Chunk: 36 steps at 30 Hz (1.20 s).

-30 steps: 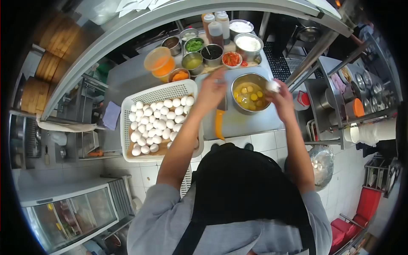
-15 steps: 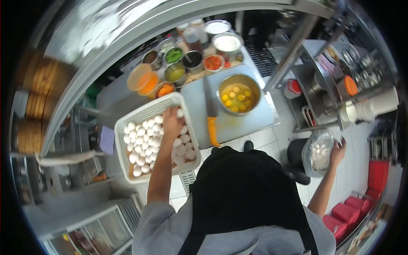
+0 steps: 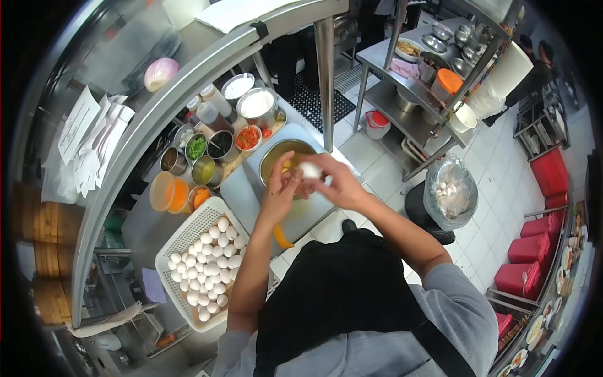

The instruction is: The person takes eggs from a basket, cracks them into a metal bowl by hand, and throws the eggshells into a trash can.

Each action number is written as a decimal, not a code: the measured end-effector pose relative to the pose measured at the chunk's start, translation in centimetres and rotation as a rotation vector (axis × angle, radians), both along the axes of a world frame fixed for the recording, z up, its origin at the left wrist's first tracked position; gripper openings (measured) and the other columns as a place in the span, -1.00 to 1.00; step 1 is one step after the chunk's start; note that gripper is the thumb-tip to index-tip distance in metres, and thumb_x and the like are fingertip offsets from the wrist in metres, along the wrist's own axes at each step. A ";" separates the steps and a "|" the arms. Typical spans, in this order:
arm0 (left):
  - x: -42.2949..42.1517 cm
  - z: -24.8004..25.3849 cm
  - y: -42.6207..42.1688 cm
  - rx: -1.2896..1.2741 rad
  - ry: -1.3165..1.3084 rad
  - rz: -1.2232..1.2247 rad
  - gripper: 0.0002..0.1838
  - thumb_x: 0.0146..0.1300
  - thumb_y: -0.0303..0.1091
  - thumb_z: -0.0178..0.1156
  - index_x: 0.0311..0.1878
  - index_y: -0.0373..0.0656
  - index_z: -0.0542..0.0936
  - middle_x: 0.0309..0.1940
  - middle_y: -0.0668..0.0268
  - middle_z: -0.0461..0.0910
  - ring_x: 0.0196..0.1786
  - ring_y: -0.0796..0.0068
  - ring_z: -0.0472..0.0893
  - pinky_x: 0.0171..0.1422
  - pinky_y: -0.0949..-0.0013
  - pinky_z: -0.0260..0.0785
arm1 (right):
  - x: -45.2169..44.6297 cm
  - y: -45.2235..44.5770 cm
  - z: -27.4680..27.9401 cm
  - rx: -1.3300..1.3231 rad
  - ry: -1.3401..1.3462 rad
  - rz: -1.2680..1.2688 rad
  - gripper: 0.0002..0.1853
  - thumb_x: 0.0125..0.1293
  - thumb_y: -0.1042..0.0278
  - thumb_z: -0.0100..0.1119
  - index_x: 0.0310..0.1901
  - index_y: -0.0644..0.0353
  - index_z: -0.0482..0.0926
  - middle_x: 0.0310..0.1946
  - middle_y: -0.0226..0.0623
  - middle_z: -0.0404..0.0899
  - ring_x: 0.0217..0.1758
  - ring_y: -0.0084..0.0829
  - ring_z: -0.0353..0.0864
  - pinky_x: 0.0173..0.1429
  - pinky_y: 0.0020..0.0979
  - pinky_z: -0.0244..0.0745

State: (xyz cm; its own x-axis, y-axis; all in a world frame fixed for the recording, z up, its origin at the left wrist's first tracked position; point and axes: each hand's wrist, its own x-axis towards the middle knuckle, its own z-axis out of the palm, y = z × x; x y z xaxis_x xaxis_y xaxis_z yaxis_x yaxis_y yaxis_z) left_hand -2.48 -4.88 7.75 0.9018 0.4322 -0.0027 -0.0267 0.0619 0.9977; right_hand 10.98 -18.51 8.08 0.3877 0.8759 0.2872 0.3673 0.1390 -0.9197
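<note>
The egg (image 3: pixel 309 169), white and rounded though blurred at its outline, is in the right hand (image 3: pixel 339 183), above the near side of a round metal bowl (image 3: pixel 266 162) with a smooth, shiny wall. Yellow yolk (image 3: pixel 287 164) shows inside the bowl, which stands on the pale blue, flat board (image 3: pixel 237 193) near the worktop's right end. By the board's near edge lies the knife (image 3: pixel 282 237) — its handle smooth, orange and slightly curved, its blade hidden. To the left of the board, a white plastic basket (image 3: pixel 164 261) with perforated walls and rounded corners carries many smooth, oval eggs (image 3: pixel 210 257). Along the board's far edge run metal tubs (image 3: pixel 174 161), one of chopped greens (image 3: pixel 196 147), and a bowl of red strips (image 3: pixel 248 137) (glossy and tangled); nearer the basket is a cloudy plastic tub (image 3: pixel 161 191) of something orange. The right hand reaches in from the right, partly closed, its fingers curled round the egg and its forearm slanting up from the elbow. The left hand (image 3: pixel 281 188) comes up from below, wrist bent, half open with the fingers curved towards the egg — the two hands meet or nearly meet there, and whether the left fingers touch the shell I cannot tell.
</note>
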 end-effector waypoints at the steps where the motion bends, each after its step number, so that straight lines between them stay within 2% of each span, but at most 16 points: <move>1: 0.4 0.0 -0.1 0.001 -0.008 0.003 -0.52 0.47 -0.34 0.03 0.38 -0.17 0.21 -0.18 0.18 0.60 -0.32 0.54 0.60 -0.26 0.50 0.46 | 1.4 0.2 -1.4 0.138 -0.047 -0.153 -0.59 0.30 0.46 0.16 0.19 0.21 0.43 -0.06 -0.23 0.56 -0.16 -0.42 0.59 -0.11 -0.50 0.51; 2: 0.7 0.0 -0.4 -0.002 -0.057 0.035 -0.51 0.48 -0.31 0.02 0.39 -0.17 0.20 -0.17 0.17 0.61 -0.31 0.53 0.60 -0.25 0.49 0.47 | 3.0 0.6 -2.8 0.163 0.283 -0.237 -0.59 0.36 0.44 0.11 0.23 0.20 0.40 -0.12 -0.32 0.57 -0.19 -0.52 0.56 -0.16 -0.52 0.49; 5: 0.1 -1.1 0.1 0.040 -0.036 0.062 -0.53 0.50 -0.27 -0.01 0.39 -0.17 0.24 -0.17 0.16 0.62 -0.25 0.48 0.63 -0.22 0.48 0.48 | 9.3 2.6 -4.6 0.237 0.371 -0.625 -0.60 0.50 0.20 -0.05 0.26 0.21 0.38 -0.28 -0.38 0.57 -0.32 -0.61 0.49 -0.30 -0.55 0.46; 9: -2.0 -2.4 1.4 0.121 0.087 0.081 -0.63 0.50 -0.30 -0.01 0.28 -0.22 0.40 -0.17 0.17 0.63 -0.22 0.46 0.65 -0.21 0.47 0.50 | 12.7 6.4 -6.6 0.284 0.458 -0.726 -0.58 0.52 0.12 -0.08 0.26 0.18 0.40 -0.31 -0.38 0.56 -0.34 -0.62 0.46 -0.31 -0.55 0.40; 10: -2.3 -2.6 1.8 0.121 0.088 0.079 -0.63 0.50 -0.30 -0.01 0.28 -0.22 0.40 -0.17 0.17 0.63 -0.22 0.46 0.65 -0.21 0.47 0.50 | 12.6 7.3 -7.1 0.312 0.325 -0.723 -0.57 0.52 0.11 -0.08 0.25 0.19 0.41 -0.32 -0.42 0.55 -0.36 -0.61 0.44 -0.29 -0.53 0.38; 11: -2.5 -2.7 2.1 0.115 0.103 0.091 -0.66 0.48 -0.35 -0.01 0.25 -0.21 0.43 -0.17 0.19 0.62 -0.22 0.48 0.64 -0.21 0.48 0.49 | 12.6 7.3 -7.7 0.151 0.316 -0.608 -0.57 0.52 0.04 -0.07 0.27 0.07 0.44 -0.24 -0.48 0.57 -0.30 -0.68 0.46 -0.31 -0.57 0.40; 13: -2.8 -2.7 2.3 0.106 0.120 0.115 -0.69 0.47 -0.41 0.00 0.22 -0.20 0.46 -0.16 0.21 0.62 -0.23 0.51 0.63 -0.20 0.50 0.48 | 12.4 7.6 -7.8 0.172 0.314 -0.525 -0.59 0.52 0.04 -0.08 0.26 0.04 0.45 -0.24 -0.49 0.57 -0.33 -0.68 0.45 -0.32 -0.58 0.39; 17: -1.7 -1.9 2.1 0.131 0.093 0.205 -0.67 0.42 -0.39 0.08 0.20 -0.22 0.50 -0.15 0.22 0.62 -0.18 0.55 0.59 -0.19 0.55 0.46 | 10.9 4.2 -6.8 0.171 0.479 -0.573 -0.59 0.52 0.03 -0.12 0.21 0.09 0.48 -0.21 -0.42 0.63 -0.37 -0.64 0.45 -0.32 -0.58 0.40; 19: -0.3 -1.1 1.7 0.148 0.101 0.260 -0.64 0.39 -0.38 0.13 0.22 -0.22 0.50 -0.14 0.22 0.62 -0.16 0.58 0.58 -0.19 0.57 0.45 | 8.4 2.6 -5.4 0.081 0.640 -0.390 -0.55 0.54 0.00 -0.19 0.15 0.19 0.49 -0.28 -0.37 0.63 -0.39 -0.65 0.42 -0.35 -0.58 0.40; 21: 1.1 -0.4 1.5 0.323 0.011 0.140 -0.54 0.33 -0.40 0.19 0.28 -0.22 0.44 0.00 0.24 0.60 -0.10 0.59 0.57 -0.13 0.53 0.48 | 6.1 2.5 -4.4 -0.024 0.727 -0.146 -0.54 0.55 0.00 -0.22 0.16 0.19 0.47 -0.28 -0.34 0.64 -0.41 -0.66 0.41 -0.36 -0.56 0.41; 25: 2.9 -1.2 2.8 0.358 0.024 0.076 -0.49 0.26 -0.48 0.20 0.30 -0.24 0.43 -0.03 0.28 0.61 -0.11 0.61 0.56 -0.13 0.56 0.46 | 2.9 5.2 -3.8 -0.082 0.495 -0.046 -0.64 0.55 0.04 -0.15 0.00 0.19 0.42 -0.36 -0.34 0.60 -0.53 -0.65 0.39 -0.45 -0.56 0.38; 26: 3.0 -1.7 3.4 0.378 -0.007 0.065 -0.50 0.23 -0.51 0.19 0.28 -0.24 0.45 -0.09 0.30 0.62 -0.15 0.62 0.56 -0.16 0.57 0.44 | 2.5 5.6 -3.6 -0.103 0.472 -0.038 -0.68 0.53 0.06 -0.07 -0.07 0.20 0.37 -0.42 -0.33 0.57 -0.54 -0.64 0.47 -0.49 -0.54 0.38; 29: 2.6 -3.1 4.8 0.351 0.020 0.072 -0.54 0.20 -0.54 0.16 0.22 -0.26 0.49 -0.22 0.34 0.62 -0.26 0.64 0.54 -0.22 0.58 0.41 | 2.0 6.6 -2.7 -0.184 0.292 0.004 -0.65 0.51 0.06 -0.03 -0.08 0.25 0.38 -0.43 -0.24 0.59 -0.49 -0.53 0.59 -0.45 -0.47 0.44; 30: 2.4 -2.9 4.9 0.301 0.075 0.096 -0.57 0.19 -0.53 0.15 0.18 -0.27 0.52 -0.29 0.37 0.61 -0.33 0.65 0.53 -0.26 0.59 0.39 | 2.2 6.2 -1.7 -0.292 0.132 0.003 -0.67 0.46 0.13 0.05 -0.03 0.29 0.42 -0.43 -0.14 0.61 -0.39 -0.35 0.69 -0.35 -0.37 0.53; 34: 2.5 -2.9 4.4 0.090 0.191 0.178 -0.64 0.17 -0.47 0.15 0.06 -0.32 0.54 -0.37 0.37 0.59 -0.41 0.65 0.51 -0.35 0.56 0.37 | 2.7 6.2 -2.7 -0.109 -0.171 0.067 -0.65 0.38 0.25 0.14 0.09 0.25 0.43 -0.36 -0.20 0.58 -0.36 -0.44 0.63 -0.25 -0.39 0.53; 36: 3.2 -3.7 4.6 0.074 0.330 0.235 -0.70 0.17 -0.43 0.12 -0.03 -0.34 0.52 -0.37 0.29 0.58 -0.43 0.59 0.53 -0.40 0.51 0.38 | 2.3 6.3 -2.7 -0.123 -0.304 0.159 -0.54 0.21 0.27 0.23 0.13 0.24 0.48 -0.19 0.01 0.57 -0.26 -0.12 0.66 -0.17 -0.21 0.56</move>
State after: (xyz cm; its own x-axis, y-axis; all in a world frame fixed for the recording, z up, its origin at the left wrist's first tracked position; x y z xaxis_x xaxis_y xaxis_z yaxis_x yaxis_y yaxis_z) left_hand 0.76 -0.29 4.02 0.7344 0.6362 -0.2363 0.2902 0.0203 0.9567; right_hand 13.28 -12.22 5.41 0.1571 0.9534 0.2575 0.6090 0.1117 -0.7853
